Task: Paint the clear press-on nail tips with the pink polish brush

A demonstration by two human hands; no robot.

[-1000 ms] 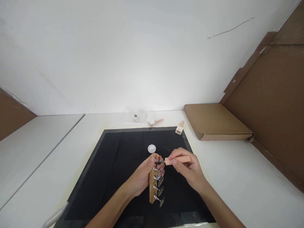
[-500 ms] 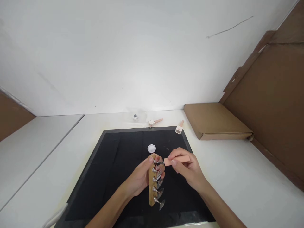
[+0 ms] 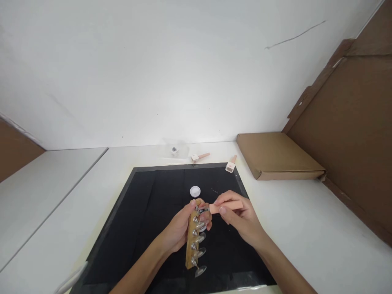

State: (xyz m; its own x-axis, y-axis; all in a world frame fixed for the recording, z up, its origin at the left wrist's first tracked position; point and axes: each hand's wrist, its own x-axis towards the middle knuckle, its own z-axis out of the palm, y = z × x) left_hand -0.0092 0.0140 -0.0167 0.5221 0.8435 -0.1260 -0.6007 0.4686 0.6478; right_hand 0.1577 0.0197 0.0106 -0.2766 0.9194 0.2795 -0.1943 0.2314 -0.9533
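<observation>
My left hand [image 3: 180,226] grips the upper end of a wooden strip [image 3: 190,245], its thumb on the near face. Small metal ball posts stand in a row on the strip, each bearing a clear nail tip [image 3: 199,252]. Closed around a peach nail polish brush handle [image 3: 227,206] is my right hand [image 3: 241,216]. Its dark brush end lies against or very near the topmost nail tip; I cannot tell if they touch. Part of a white round piece [image 3: 202,228] shows by my left fingers, mostly hidden. Beyond them, a small white dish [image 3: 195,191] lies on the black mat.
The black mat [image 3: 153,228] covers the middle of the white table [image 3: 294,212]. Two nail polish bottles with peach caps [image 3: 195,158] [image 3: 230,166] lie at the back, near a clear plastic piece [image 3: 174,151]. A flat cardboard box [image 3: 281,157] stands at right.
The strip's lower end has swung left and the strip has turned, so the nail tips face me more. My right hand has shifted slightly left with the brush.
</observation>
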